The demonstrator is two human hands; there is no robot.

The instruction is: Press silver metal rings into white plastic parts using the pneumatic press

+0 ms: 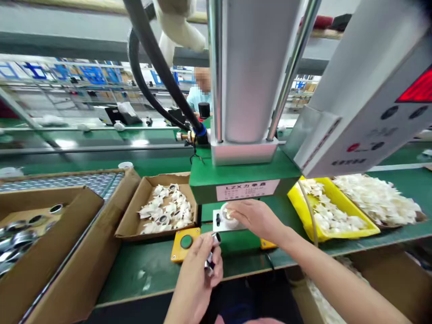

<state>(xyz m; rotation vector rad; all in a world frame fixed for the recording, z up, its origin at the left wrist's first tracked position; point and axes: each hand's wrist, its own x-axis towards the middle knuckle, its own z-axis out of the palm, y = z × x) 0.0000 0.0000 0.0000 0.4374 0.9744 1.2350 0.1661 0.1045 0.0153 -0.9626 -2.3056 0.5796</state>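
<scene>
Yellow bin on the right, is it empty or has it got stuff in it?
Not empty: the yellow bin has white pieces heaped inside, visible through its open top.

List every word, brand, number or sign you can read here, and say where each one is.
"LZX": white label on the green press head; its other characters are too blurred to read surely.
Grey control box: markings too blurred.
Red display: no legible digits.

Green workbench (131, 274), open cardboard boxes (135, 211), yellow bin (354, 233), yellow button box (177, 252)
</scene>
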